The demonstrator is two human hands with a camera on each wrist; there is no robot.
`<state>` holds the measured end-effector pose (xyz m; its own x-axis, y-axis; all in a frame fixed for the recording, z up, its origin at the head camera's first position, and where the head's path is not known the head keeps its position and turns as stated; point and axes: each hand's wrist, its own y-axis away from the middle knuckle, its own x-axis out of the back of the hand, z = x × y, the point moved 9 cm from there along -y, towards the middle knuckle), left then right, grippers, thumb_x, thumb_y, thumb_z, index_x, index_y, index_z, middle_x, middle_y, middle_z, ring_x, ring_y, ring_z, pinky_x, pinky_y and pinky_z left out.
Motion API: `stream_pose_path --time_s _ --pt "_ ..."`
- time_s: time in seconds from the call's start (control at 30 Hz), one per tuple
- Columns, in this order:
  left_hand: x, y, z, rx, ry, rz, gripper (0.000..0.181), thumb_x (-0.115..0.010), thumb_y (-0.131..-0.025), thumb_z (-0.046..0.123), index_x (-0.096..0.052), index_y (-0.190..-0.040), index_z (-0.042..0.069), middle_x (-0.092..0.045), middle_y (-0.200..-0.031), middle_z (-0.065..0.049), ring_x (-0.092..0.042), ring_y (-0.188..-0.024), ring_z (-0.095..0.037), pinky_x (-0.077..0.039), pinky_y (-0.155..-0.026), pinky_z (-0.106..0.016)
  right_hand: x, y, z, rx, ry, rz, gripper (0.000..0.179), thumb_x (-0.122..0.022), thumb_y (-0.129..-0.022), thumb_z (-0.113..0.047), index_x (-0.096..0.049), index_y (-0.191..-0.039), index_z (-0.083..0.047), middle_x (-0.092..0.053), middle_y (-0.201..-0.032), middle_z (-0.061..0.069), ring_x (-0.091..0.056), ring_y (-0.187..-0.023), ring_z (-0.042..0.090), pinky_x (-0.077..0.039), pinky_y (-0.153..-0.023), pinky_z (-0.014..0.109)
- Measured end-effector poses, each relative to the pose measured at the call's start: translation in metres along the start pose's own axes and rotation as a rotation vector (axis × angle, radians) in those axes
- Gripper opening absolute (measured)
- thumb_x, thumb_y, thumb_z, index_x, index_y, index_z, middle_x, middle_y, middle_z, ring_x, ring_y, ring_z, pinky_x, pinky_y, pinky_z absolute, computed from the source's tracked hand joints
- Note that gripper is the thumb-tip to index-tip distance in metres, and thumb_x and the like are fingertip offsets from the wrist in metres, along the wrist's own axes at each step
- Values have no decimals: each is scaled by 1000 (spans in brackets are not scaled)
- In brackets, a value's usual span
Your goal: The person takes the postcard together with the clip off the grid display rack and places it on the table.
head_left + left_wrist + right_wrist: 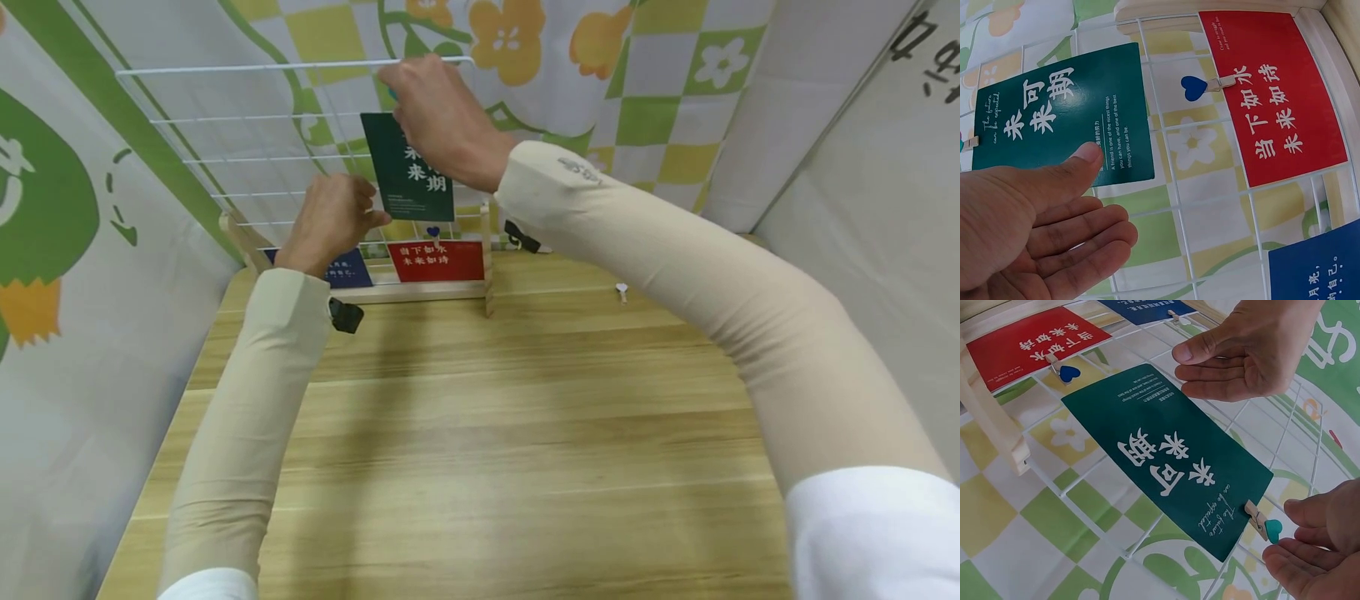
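Note:
A dark green card (397,179) with white lettering hangs against the white wire grid (255,70). A small wooden clothespin (1256,520) with a teal heart grips the card's top edge. My right hand (446,121) is at that clothespin, thumb and fingers parted around the heart in the right wrist view. My left hand (330,218) is beside the card's lower left side, its fingers loosely extended; in the left wrist view its thumb overlaps the card's edge. Below hangs a red card (457,268), held by a clothespin with a blue heart (1194,88).
A blue card (349,273) is low on the grid at left, partly behind my left hand. Wooden feet (487,283) support the grid on the wooden table (480,433). One loose clothespin (622,292) lies to the right. Patterned curtain (667,83) stands close behind.

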<state>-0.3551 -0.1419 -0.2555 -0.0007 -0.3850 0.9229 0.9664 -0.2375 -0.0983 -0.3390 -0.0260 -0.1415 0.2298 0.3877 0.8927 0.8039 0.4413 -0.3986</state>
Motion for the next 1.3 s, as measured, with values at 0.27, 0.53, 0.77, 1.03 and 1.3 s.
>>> stream_pose_path --time_s 0.27,0.53,0.77,1.03,1.3 --pt "-1 -3 4 14 -10 4 39 -69 -93 20 -64 -124 -5 -66 -123 -25 -65 -111 -40 -54 -92 -49 -4 -4 0 1 66 -2 33 -35 -103 -3 -63 -121 -6 -69 -108 8 -63 -90 14 -51 -76 20" --pt "-1 -7 2 58 23 9 37 -64 -97 21 -65 -125 -3 -66 -124 -22 -65 -111 -37 -54 -93 -48 -7 -5 0 16 82 -4 34 -37 -102 0 -62 -124 -4 -70 -110 10 -67 -97 15 -53 -82 19" --pt "5 -11 0 59 78 115 30 -58 -100 18 -69 -120 -1 -68 -123 -19 -65 -109 -32 -54 -91 -45 -7 -9 2 13 91 16 37 -32 -103 -1 -67 -116 -6 -61 -85 5 -54 -75 11 -44 -67 21" --pt "11 -12 -2 41 71 204 27 -57 -100 16 -72 -112 -3 -71 -113 -20 -65 -99 -33 -53 -87 -45 -7 -16 2 14 84 42 38 -33 -106 -6 -71 -110 -9 -51 -77 0 -44 -69 9 -37 -63 21" --pt "13 -15 -2 26 80 232 26 -58 -99 15 -72 -109 -5 -72 -108 -22 -67 -98 -35 -54 -87 -47 -4 -17 3 5 61 62 39 -32 -107 -10 -68 -94 -8 -37 -68 -2 -34 -59 7 -31 -57 20"
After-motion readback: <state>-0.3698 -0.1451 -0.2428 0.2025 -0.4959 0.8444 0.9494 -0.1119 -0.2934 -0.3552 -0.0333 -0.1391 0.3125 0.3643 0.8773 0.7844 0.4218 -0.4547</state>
